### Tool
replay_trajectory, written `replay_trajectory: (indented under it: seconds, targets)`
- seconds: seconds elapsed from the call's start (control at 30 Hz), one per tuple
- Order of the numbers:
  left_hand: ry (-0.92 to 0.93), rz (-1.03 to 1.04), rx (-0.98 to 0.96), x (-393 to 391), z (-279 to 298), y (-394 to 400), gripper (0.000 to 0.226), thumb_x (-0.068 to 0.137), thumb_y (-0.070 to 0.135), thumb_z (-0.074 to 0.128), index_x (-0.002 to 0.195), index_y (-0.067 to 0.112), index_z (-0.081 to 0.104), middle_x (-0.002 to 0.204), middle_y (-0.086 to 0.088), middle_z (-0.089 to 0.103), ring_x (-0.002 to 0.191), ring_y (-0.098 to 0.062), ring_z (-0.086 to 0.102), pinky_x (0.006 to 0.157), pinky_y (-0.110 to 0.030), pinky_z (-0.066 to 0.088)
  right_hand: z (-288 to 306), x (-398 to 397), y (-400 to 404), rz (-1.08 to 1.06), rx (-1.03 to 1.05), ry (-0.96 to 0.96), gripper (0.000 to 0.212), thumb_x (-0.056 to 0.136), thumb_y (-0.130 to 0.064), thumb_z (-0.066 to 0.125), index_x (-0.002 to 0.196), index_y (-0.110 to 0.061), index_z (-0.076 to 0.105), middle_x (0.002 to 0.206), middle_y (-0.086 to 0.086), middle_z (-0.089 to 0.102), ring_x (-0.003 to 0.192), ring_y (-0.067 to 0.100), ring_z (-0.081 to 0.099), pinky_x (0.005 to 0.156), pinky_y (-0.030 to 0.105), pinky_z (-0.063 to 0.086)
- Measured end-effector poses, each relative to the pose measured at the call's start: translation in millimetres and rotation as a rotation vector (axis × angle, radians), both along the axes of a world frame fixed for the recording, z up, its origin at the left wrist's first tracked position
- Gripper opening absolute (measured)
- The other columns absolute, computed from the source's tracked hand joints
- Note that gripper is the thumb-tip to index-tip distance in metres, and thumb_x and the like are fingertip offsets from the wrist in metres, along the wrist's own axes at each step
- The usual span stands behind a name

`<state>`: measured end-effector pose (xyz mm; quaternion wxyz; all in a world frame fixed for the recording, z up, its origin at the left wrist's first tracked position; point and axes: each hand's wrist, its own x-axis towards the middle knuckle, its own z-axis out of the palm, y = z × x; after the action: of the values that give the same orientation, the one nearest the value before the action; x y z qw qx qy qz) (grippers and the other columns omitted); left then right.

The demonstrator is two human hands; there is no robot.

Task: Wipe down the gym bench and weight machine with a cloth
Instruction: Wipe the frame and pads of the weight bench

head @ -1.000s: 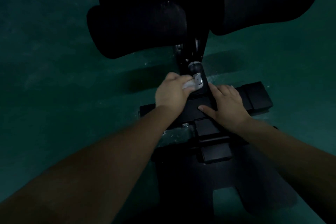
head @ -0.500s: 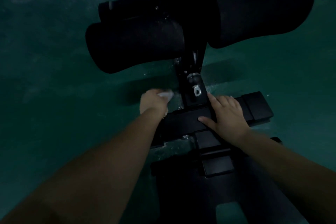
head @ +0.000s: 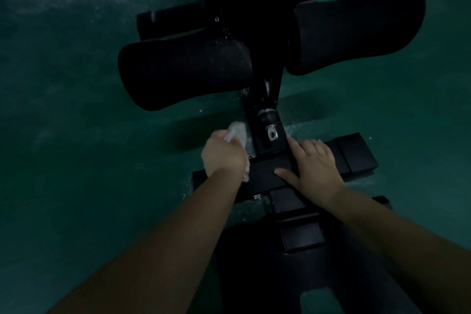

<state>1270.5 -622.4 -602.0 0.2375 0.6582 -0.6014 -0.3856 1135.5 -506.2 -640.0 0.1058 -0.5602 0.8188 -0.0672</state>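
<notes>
- Cloth [head: 238,132] is bunched in your left hand [head: 224,154], right against the left side of the machine's upright post [head: 263,99].
- Your right hand [head: 314,160] lies flat, fingers loose, on the black crossbar [head: 265,173].
- Past that, two dark pads [head: 183,74] stick out over the green floor [head: 76,109].

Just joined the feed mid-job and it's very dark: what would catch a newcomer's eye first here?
The pale cloth stands out most, gripped in the left hand just left of the black center post of the machine. The right hand lies flat on the black crossbar beside it. Above, two big dark pads jut out either side of the post over the green floor.
</notes>
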Motion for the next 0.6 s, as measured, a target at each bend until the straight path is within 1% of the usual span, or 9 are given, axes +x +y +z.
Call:
replay_trajectory:
  seconds: [0.07,0.13,0.17,0.23,0.3,0.37,0.43,0.53,0.6]
  targets:
    - [0.044,-0.045,-0.149,-4,8,10,0.031,0.097,0.027,0.051,0.126,0.018,0.056,0.117,-0.003,0.060,0.094,-0.014,0.057,0.076,-0.022,0.042,-2,0,-1,0.000,-0.007,0.009,0.099,0.074,-0.076,0.017,0.145,-0.009,0.036,0.129,0.011,0.053,0.126,0.032,0.043,0.113,0.043,0.023]
    - [0.043,-0.228,-0.314,-15,14,22,0.032,0.096,0.027,0.053,0.126,0.018,0.055,0.119,0.002,0.049,0.090,-0.009,0.050,0.075,-0.020,0.038,-3,-1,-1,-0.004,-0.020,0.001,0.098,0.075,-0.075,0.020,0.143,-0.008,0.039,0.125,0.013,0.055,0.123,0.034,0.046,0.111,0.045,0.026]
    - [0.007,-0.273,-0.326,-18,14,24,0.031,0.096,0.025,0.052,0.126,0.019,0.055,0.121,0.001,0.046,0.087,-0.010,0.048,0.074,-0.021,0.036,-3,-1,-1,-0.002,-0.024,-0.005,0.098,0.074,-0.075,0.020,0.143,-0.008,0.039,0.125,0.013,0.055,0.123,0.034,0.046,0.111,0.045,0.026]
    - [-0.087,-0.209,-0.179,-11,4,20,0.032,0.097,0.020,0.048,0.129,0.022,0.054,0.127,-0.007,0.045,0.087,-0.018,0.051,0.073,-0.025,0.038,-1,1,0,0.004,-0.014,-0.007,0.099,0.073,-0.075,0.018,0.145,-0.009,0.037,0.127,0.012,0.054,0.125,0.032,0.044,0.112,0.043,0.023]
    - [-0.116,-0.150,-0.072,4,-5,21,0.036,0.097,0.018,0.046,0.132,0.022,0.054,0.130,-0.010,0.044,0.089,-0.018,0.050,0.075,-0.025,0.038,0,1,1,0.000,-0.007,-0.001,0.099,0.074,-0.075,0.017,0.145,-0.009,0.035,0.129,0.011,0.053,0.126,0.031,0.043,0.113,0.042,0.022]
    - [-0.057,-0.211,-0.288,8,1,32,0.037,0.095,0.019,0.053,0.132,0.022,0.056,0.128,-0.007,0.045,0.092,-0.012,0.048,0.078,-0.020,0.036,-1,0,0,-0.003,-0.001,-0.011,0.098,0.075,-0.075,0.018,0.145,-0.009,0.037,0.128,0.011,0.054,0.125,0.032,0.044,0.112,0.043,0.024]
    - [-0.013,-0.366,-0.513,-4,9,35,0.038,0.092,0.015,0.058,0.130,0.021,0.059,0.123,-0.006,0.048,0.100,-0.013,0.049,0.078,-0.019,0.039,-3,0,0,0.000,-0.005,-0.016,0.096,0.076,-0.074,0.021,0.143,-0.007,0.040,0.124,0.013,0.056,0.122,0.034,0.047,0.109,0.046,0.028]
    - [-0.109,-0.553,-0.533,-23,13,24,0.043,0.092,0.013,0.049,0.133,0.026,0.056,0.123,-0.007,0.045,0.105,-0.025,0.052,0.076,-0.037,0.052,-3,-1,0,0.006,-0.015,-0.018,0.098,0.076,-0.075,0.019,0.144,-0.006,0.038,0.126,0.015,0.055,0.123,0.036,0.046,0.110,0.046,0.027]
    - [-0.145,-0.570,-0.563,-16,7,24,0.043,0.093,0.018,0.044,0.134,0.029,0.054,0.124,-0.007,0.045,0.106,-0.027,0.052,0.075,-0.037,0.052,0,1,0,0.007,-0.001,-0.029,0.100,0.074,-0.075,0.015,0.146,-0.008,0.034,0.130,0.014,0.052,0.127,0.034,0.042,0.112,0.044,0.022]
